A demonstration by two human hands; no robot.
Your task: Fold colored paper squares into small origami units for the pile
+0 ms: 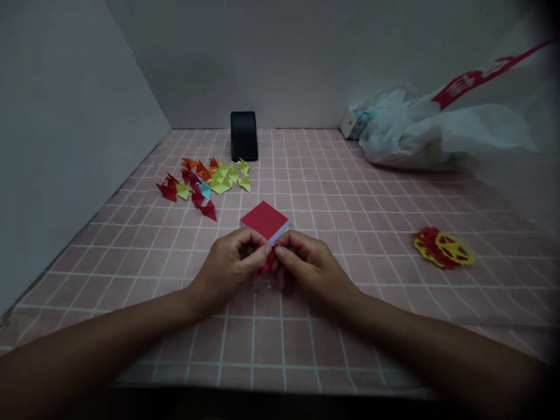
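Between my two hands, at the centre of the view, is a small folded piece of red paper (265, 269). My left hand (234, 259) pinches it between thumb and fingers from the left. From the right, my right hand (308, 262) pinches it too, with the thumbs nearly touching. Much of the folded piece is hidden by my fingers. Just beyond my fingertips lies a stack of square paper (263, 219) with a red sheet on top.
Several folded paper figures (220, 181) in red, orange, yellow and blue lie at the back left. A black phone (244, 136) stands behind them. Red and yellow cutouts (444, 248) lie at the right. A white plastic bag (406, 131) and a small box (349, 122) are at the back right.
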